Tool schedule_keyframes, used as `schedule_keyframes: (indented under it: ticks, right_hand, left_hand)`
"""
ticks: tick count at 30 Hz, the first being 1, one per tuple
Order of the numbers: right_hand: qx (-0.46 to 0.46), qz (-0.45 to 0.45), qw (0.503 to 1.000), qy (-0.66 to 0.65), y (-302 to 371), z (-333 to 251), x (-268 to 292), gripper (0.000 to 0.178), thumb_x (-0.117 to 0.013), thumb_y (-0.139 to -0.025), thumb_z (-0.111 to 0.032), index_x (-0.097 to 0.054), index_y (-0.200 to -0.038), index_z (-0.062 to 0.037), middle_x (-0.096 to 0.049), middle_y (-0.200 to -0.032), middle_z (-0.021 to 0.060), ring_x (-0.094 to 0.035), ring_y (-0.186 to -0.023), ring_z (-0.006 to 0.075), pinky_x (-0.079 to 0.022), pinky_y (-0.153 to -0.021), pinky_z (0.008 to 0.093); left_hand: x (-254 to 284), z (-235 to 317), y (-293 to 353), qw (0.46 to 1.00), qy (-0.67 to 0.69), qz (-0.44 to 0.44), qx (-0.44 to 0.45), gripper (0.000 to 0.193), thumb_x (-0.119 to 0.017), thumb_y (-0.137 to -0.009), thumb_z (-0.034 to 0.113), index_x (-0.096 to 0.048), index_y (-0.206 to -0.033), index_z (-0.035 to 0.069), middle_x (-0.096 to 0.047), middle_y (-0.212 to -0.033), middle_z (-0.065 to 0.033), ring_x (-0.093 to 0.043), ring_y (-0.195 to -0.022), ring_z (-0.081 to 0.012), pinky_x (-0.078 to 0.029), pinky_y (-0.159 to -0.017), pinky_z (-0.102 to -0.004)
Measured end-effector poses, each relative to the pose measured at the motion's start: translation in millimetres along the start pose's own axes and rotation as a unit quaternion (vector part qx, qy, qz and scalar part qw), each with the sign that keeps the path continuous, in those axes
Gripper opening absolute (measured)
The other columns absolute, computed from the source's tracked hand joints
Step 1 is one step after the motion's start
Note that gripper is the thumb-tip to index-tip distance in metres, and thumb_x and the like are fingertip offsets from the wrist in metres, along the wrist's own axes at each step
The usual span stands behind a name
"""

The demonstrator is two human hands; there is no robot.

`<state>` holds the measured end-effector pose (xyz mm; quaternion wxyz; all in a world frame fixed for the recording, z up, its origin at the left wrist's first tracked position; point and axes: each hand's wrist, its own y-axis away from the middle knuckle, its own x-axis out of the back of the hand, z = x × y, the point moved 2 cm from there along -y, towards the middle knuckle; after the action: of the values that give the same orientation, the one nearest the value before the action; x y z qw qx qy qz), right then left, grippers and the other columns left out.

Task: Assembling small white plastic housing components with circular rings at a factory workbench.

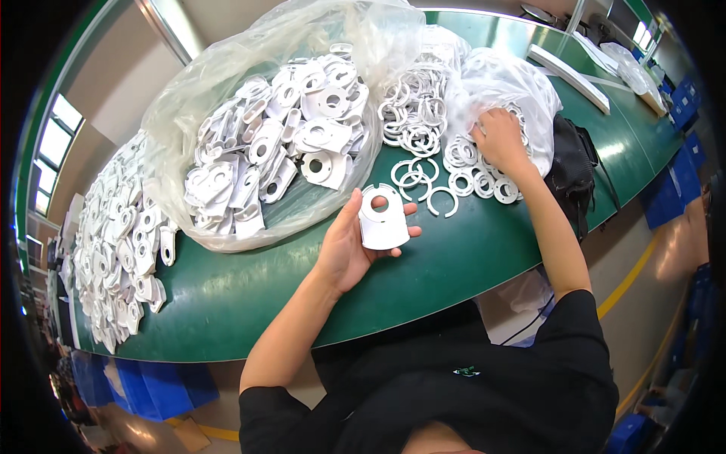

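A flat white plastic plate [384, 229] with a round hole near its top lies across the palm side of my left hand [349, 246]. The thumb presses its left edge, and the fingertips show past its right side. Farther right, my right hand [502, 141] reaches into a clear bag [538, 85] among small white rings [463, 155]. Its fingers curl down and close together; the tips are hidden, so what they pinch cannot be seen. Between the hands, several larger open white rings [442, 201] lie loose on the green table [446, 261].
A big clear bag [178, 106] of white holed plastic parts [265, 144] stands left of centre. More such parts are heaped [113, 250] at the far left. Open rings [416, 106] pile up behind. A black bag [569, 170] sits by my right forearm; a white strip [571, 78] lies beyond.
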<state>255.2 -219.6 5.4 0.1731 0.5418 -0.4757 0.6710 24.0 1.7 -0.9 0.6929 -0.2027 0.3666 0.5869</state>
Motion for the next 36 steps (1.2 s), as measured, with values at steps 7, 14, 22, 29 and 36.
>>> schedule_keyframes:
  ticks: [7,14,22,29,36]
  right_hand:
    - [0.044,0.021,0.986,-0.159,-1,-18,44,0.021,-0.061,-0.073,-0.010,-0.066,-0.093,-0.0024,-0.065,-0.096,0.0140,-0.060,-0.093,0.0316,-0.046,-0.084,0.0372]
    - [0.000,-0.022,0.964,-0.266,-24,-7,60,0.029,-0.060,-0.071,-0.009,-0.067,-0.098,-0.0030,-0.066,-0.098,0.0099,-0.061,-0.094,0.0215,-0.046,-0.086,0.0310]
    - [-0.105,0.032,0.839,-0.533,-27,18,41,0.023,-0.067,-0.076,-0.010,-0.065,-0.098,-0.0016,-0.061,-0.091,0.0018,-0.057,-0.085,0.0108,-0.045,-0.079,0.0237]
    - [0.020,0.072,0.964,-0.254,-12,-16,36,0.019,-0.061,-0.087,-0.012,-0.064,-0.100,0.0018,-0.064,-0.092,0.0033,-0.059,-0.086,0.0091,-0.046,-0.079,0.0232]
    - [0.052,-0.124,0.785,-0.605,-7,-119,53,0.019,-0.051,-0.095,-0.011,-0.060,-0.109,-0.0021,-0.059,-0.080,0.0004,-0.054,-0.075,0.0054,-0.045,-0.069,0.0211]
  left_hand:
    - [-1,0,-1,0.998,-0.045,0.038,0.007,0.053,-0.022,-0.100,0.048,-0.043,-0.126,0.008,-0.055,-0.125,-0.0196,-0.062,-0.102,-0.0311,-0.052,-0.065,-0.0317]
    - [1,-1,-3,0.997,-0.035,0.059,0.018,0.056,-0.022,-0.099,0.048,-0.041,-0.130,0.006,-0.055,-0.125,-0.0201,-0.062,-0.100,-0.0309,-0.053,-0.066,-0.0328]
    - [2,0,-3,0.998,-0.028,0.062,0.016,0.055,-0.025,-0.099,0.050,-0.040,-0.130,0.006,-0.056,-0.124,-0.0184,-0.062,-0.100,-0.0294,-0.055,-0.070,-0.0339]
    - [4,0,-2,0.997,-0.029,0.071,0.016,0.056,-0.024,-0.099,0.050,-0.039,-0.132,0.006,-0.056,-0.125,-0.0177,-0.062,-0.102,-0.0302,-0.055,-0.072,-0.0355]
    - [5,2,-4,0.999,-0.012,0.046,0.007,0.062,-0.022,-0.097,0.054,-0.040,-0.132,0.007,-0.057,-0.123,-0.0141,-0.061,-0.104,-0.0291,-0.056,-0.074,-0.0363]
